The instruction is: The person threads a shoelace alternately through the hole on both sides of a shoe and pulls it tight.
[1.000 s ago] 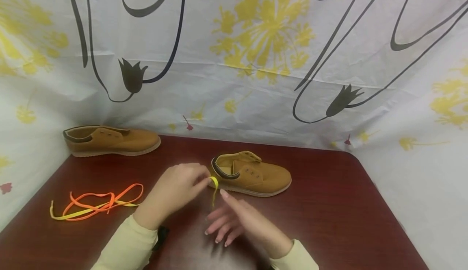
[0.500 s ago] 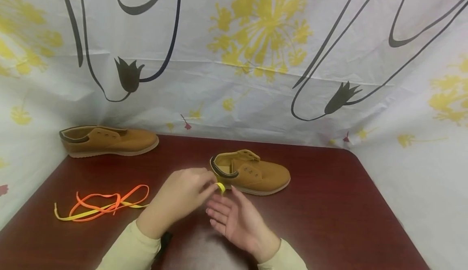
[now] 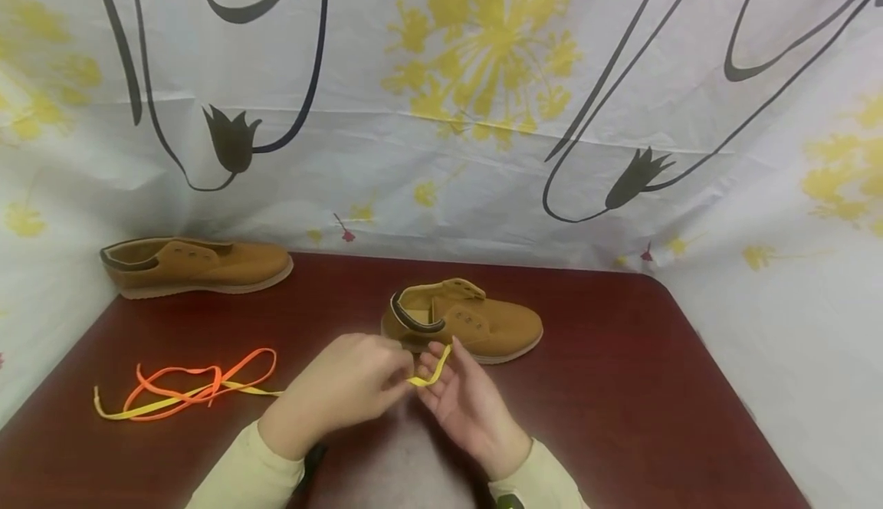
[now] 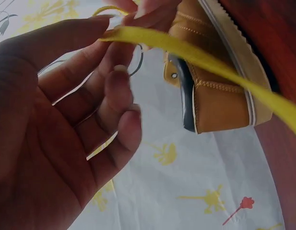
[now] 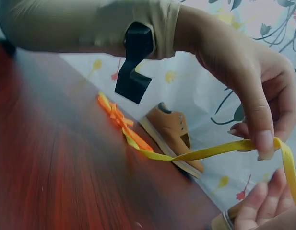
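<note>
A yellow shoelace stretches between my two hands in the head view. My left hand pinches it between thumb and fingers; the left wrist view shows the lace running from this pinch to the right edge. With palm turned up, my right hand holds the short end at its thumb tip. Just beyond both hands sits a tan shoe without laces, its toe pointing right. On the table's left lies an orange shoelace, loosely looped, crossed by the yellow lace's other end.
A second tan, unlaced shoe stands at the back left of the dark red wooden table. A white curtain with yellow and grey flower prints hangs behind the table and along its sides.
My right hand has turned palm up and come to the lace, where its thumb now holds the end that dangled free. The left hand has shifted slightly nearer me, still pinching the lace.
</note>
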Demonstrator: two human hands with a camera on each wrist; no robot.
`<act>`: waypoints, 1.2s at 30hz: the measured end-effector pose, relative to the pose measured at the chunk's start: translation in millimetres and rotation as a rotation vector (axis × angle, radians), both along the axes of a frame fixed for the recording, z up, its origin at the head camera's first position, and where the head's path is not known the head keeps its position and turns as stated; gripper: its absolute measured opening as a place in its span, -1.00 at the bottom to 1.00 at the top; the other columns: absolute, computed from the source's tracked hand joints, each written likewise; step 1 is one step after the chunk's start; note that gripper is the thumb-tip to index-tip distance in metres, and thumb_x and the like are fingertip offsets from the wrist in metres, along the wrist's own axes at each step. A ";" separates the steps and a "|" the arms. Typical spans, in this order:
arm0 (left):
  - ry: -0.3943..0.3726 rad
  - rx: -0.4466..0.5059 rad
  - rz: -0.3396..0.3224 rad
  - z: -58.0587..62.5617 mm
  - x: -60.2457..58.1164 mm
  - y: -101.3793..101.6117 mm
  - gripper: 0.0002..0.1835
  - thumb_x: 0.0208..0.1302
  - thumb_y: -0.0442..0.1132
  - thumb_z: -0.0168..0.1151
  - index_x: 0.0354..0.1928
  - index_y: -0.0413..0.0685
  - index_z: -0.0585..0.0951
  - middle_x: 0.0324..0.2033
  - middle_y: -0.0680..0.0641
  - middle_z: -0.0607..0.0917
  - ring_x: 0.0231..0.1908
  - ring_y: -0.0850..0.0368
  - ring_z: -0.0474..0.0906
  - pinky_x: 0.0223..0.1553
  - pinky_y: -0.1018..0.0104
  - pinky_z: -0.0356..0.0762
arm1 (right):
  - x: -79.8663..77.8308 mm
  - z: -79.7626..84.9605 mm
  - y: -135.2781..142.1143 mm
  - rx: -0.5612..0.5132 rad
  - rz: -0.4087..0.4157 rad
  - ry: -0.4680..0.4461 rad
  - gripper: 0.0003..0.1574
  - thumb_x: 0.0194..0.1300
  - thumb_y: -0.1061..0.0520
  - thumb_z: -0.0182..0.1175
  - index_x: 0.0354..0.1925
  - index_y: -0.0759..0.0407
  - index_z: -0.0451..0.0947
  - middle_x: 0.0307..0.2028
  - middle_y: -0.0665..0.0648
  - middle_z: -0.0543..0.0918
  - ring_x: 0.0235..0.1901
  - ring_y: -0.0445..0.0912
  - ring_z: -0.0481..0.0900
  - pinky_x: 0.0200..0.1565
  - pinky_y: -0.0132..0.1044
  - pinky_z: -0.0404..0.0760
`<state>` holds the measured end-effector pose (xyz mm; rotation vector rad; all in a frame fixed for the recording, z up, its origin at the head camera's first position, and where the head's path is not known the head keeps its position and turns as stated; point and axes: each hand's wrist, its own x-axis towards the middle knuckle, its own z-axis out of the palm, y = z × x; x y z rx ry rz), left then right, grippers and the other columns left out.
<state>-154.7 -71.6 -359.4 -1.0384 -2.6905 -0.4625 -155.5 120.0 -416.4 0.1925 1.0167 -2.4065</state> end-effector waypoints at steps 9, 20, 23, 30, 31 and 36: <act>-0.053 -0.037 -0.021 -5.3 1.6 6.0 -0.74 0.02 -0.20 0.50 -0.61 0.17 0.54 -0.65 0.24 0.44 -0.64 0.35 0.26 -0.55 0.40 0.34 | -7.9 3.2 1.9 0.143 -0.174 0.082 -0.64 0.64 -0.05 -0.12 -0.15 0.05 0.55 -0.41 -0.07 0.56 -0.37 -0.23 0.51 -0.20 -0.44 0.52; -0.081 -0.042 -0.028 -12.2 -0.5 13.9 -0.70 0.08 -0.15 0.47 -0.64 0.21 0.52 -0.70 0.28 0.37 -0.66 0.38 0.23 -0.58 0.44 0.27 | -20.5 7.2 20.1 0.140 -0.201 0.155 -0.60 0.66 0.00 -0.18 -0.15 0.04 0.58 -0.42 -0.05 0.59 -0.40 -0.22 0.52 -0.22 -0.41 0.53; -0.094 -0.035 -0.006 -13.1 -3.3 15.6 -0.74 0.16 -0.05 0.46 -0.59 0.20 0.58 -0.69 0.28 0.43 -0.67 0.39 0.26 -0.58 0.43 0.31 | -24.4 9.8 25.9 0.127 -0.199 0.178 -0.60 0.65 0.02 -0.18 -0.16 0.05 0.59 -0.39 -0.05 0.61 -0.37 -0.21 0.52 -0.20 -0.41 0.54; -0.101 0.022 0.127 -5.9 -18.7 25.3 -0.80 0.24 -0.03 0.42 -0.50 0.16 0.68 -0.57 0.23 0.64 -0.58 0.33 0.47 -0.49 0.34 0.48 | -30.7 18.2 41.0 0.201 -0.230 0.235 -0.60 0.66 0.06 -0.19 -0.01 0.04 0.61 -0.42 -0.06 0.59 -0.40 -0.24 0.51 -0.25 -0.43 0.53; -0.107 0.029 0.145 -4.4 -21.9 28.0 -0.79 0.25 -0.03 0.41 -0.51 0.17 0.67 -0.57 0.22 0.64 -0.56 0.32 0.49 -0.48 0.33 0.49 | -31.3 19.6 43.7 0.210 -0.235 0.240 -0.60 0.66 0.06 -0.19 -0.02 0.03 0.62 -0.44 -0.07 0.59 -0.41 -0.25 0.52 -0.26 -0.43 0.53; -0.100 0.064 0.202 -1.1 -37.8 42.9 -0.82 0.24 -0.08 0.43 -0.47 0.11 0.65 -0.49 0.12 0.63 -0.40 0.18 0.57 -0.42 0.24 0.54 | -34.5 26.2 56.0 0.217 -0.253 0.256 -0.58 0.66 0.04 -0.19 -0.10 0.03 0.63 -0.46 -0.06 0.57 -0.40 -0.26 0.52 -0.30 -0.43 0.54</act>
